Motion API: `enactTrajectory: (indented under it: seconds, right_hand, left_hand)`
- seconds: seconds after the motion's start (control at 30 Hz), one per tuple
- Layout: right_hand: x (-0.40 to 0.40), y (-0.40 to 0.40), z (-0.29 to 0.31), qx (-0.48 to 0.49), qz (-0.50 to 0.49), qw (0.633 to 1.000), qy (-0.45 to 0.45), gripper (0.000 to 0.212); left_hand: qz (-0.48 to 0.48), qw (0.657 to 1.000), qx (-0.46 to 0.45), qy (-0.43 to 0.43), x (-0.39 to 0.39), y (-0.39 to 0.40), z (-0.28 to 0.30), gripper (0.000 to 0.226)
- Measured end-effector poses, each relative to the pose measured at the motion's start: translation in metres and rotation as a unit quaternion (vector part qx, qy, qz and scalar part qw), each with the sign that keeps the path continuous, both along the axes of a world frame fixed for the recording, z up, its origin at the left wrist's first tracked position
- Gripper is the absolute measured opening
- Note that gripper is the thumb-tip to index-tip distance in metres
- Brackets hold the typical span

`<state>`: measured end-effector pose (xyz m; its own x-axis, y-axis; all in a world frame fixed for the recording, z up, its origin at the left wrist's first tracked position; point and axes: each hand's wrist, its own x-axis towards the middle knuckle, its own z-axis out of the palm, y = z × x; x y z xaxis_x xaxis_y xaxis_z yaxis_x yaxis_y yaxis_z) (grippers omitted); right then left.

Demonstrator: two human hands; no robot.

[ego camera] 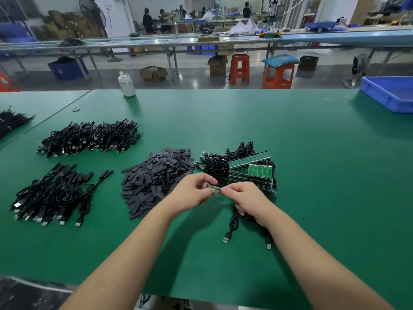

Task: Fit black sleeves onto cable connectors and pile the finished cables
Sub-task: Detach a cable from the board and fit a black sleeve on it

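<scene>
— Green surface (290, 153), busy workshop behind. What are the hands doing?

— Left hand (193, 190) and right hand (243, 198) are each pinching an end of a small green connector board (214, 188); its cable (232, 222) is trailing toward six o'clock.

— And the sleeves?

— Sleeve pile (156, 175) is lying at nine o'clock of the hands. I'd be steadying the board, then sliding a sleeve on squarely.

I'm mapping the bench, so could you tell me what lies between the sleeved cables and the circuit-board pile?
The pile of black sleeves, in the head view.
</scene>
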<state>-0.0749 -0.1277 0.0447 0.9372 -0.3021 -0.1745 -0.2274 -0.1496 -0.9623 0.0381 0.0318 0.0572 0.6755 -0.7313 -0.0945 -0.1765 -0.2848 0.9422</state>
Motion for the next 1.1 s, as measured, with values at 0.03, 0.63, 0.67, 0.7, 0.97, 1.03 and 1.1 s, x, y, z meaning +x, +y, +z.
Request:
enactTrajectory:
  seconds: [0.03, 0.63, 0.67, 0.7, 0.97, 1.03, 1.1]
  right_hand:
    - [0.0, 0.002, -0.005, -0.004, -0.011, 1.0, 0.02, 0.016]
    - [-0.005, 0.012, -0.056, -0.094, 0.005, 0.992, 0.08, 0.013]
    - [-0.006, 0.011, -0.057, -0.089, 0.004, 0.993, 0.079, 0.013]
    - [-0.006, 0.01, -0.058, -0.085, 0.001, 0.993, 0.078, 0.013]
    - [-0.019, 0.007, -0.065, -0.035, -0.011, 0.998, 0.052, 0.02]
    - [-0.023, 0.005, -0.07, -0.031, -0.022, 0.998, 0.054, 0.02]
    - [-0.024, 0.004, -0.073, -0.022, -0.034, 0.998, 0.051, 0.02]
  left_hand:
    - [0.007, 1.0, 0.013, -0.014, 0.003, 0.0, -0.008, 0.021]
    - [0.042, 0.889, 0.339, -0.304, 0.038, 0.029, -0.07, 0.012]
    - [0.039, 0.891, 0.328, -0.311, 0.036, 0.028, -0.069, 0.012]
    - [0.041, 0.902, 0.306, -0.303, 0.034, 0.026, -0.067, 0.012]
    - [0.032, 0.993, 0.103, -0.058, -0.005, 0.021, -0.07, 0.021]
    - [0.027, 0.996, 0.084, -0.028, -0.014, 0.021, -0.074, 0.024]
    - [0.029, 0.996, 0.08, -0.029, -0.02, 0.022, -0.077, 0.024]
